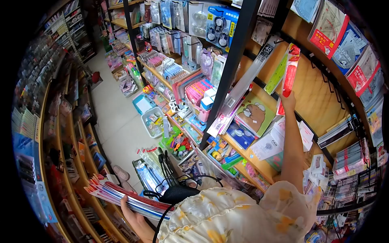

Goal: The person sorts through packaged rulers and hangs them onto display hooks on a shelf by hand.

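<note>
My right hand reaches up to the display board, its fingers closed on the lower end of a long red ruler pack. Right beside it hangs a green ruler pack. To the left, clear long ruler packs marked 40 cm hang from a hook. Low at the left, my left hand is wrapped round a stack of long flat packs with red, white and blue edges. The sleeve hides part of the stack's near end.
Bare metal hooks stick out of the board. Notebooks lean on the shelf below. A black post stands left of the ruler packs. Plastic bins sit along the tiled aisle. Wooden shelves line the left.
</note>
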`<state>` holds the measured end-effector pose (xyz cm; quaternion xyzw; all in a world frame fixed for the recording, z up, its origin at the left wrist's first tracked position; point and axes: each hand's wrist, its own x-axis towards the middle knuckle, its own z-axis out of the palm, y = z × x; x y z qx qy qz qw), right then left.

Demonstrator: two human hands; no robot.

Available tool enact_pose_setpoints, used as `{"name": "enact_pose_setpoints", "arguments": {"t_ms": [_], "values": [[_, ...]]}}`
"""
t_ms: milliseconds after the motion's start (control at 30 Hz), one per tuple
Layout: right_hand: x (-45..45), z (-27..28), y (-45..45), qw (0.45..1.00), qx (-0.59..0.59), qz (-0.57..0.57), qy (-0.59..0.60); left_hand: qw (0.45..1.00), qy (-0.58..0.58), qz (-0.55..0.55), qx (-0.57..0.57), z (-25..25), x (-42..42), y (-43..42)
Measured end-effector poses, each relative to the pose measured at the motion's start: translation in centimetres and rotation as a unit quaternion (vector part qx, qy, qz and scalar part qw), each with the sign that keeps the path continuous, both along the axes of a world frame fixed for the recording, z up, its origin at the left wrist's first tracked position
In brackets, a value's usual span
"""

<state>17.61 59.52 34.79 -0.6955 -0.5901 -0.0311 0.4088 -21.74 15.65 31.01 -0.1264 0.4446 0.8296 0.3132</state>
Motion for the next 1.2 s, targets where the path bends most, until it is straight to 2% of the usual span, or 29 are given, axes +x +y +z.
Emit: {"name": "enact_pose_setpoints", "arguments": {"t_ms": [100, 267, 367, 467, 567, 600, 733, 800, 1200], "values": [[0.3, -3.1, -0.6, 0.999, -0.049, 0.004, -0.003, 1.000, 0.004, 0.014, -0.003, -0.2, -0.2, -1.0], [-2.5, -3.0, -5.3, 0.997, -0.004, -0.022, 0.080, 0.999, -0.002, 0.031, -0.014, -0.2, -0.7, -2.4], [-4.8, -1.1, -8.7, 0.979, 0.190, 0.053, 0.054, 1.000, 0.012, 0.020, -0.003, -0.6, -1.3, -3.2], [-6.5, 1.9, -11.4, 0.966, 0.242, 0.090, -0.016, 1.000, 0.010, 0.007, 0.009, -1.0, -1.8, -4.0], [-7.8, 4.0, -13.4, 0.976, 0.200, 0.075, -0.042, 1.000, 0.010, -0.007, 0.022, -1.5, -2.1, -4.3], [-8.1, 4.4, -13.7, 0.970, 0.224, 0.071, -0.057, 1.000, -0.001, -0.010, 0.024, -1.2, -2.0, -4.2], [-8.3, 6.5, -15.1, 0.974, 0.201, 0.014, -0.105, 0.998, -0.043, 0.040, -0.004, -1.7, -2.3, -3.8], [-7.9, 7.2, -15.6, 0.971, 0.204, -0.005, -0.127, 0.998, -0.048, 0.027, 0.012, -2.0, -2.6, -3.9], [-7.1, 7.9, -16.8, 0.947, 0.233, -0.038, -0.216, 0.999, -0.038, 0.023, 0.025, -2.1, -2.8, -3.6]]}}
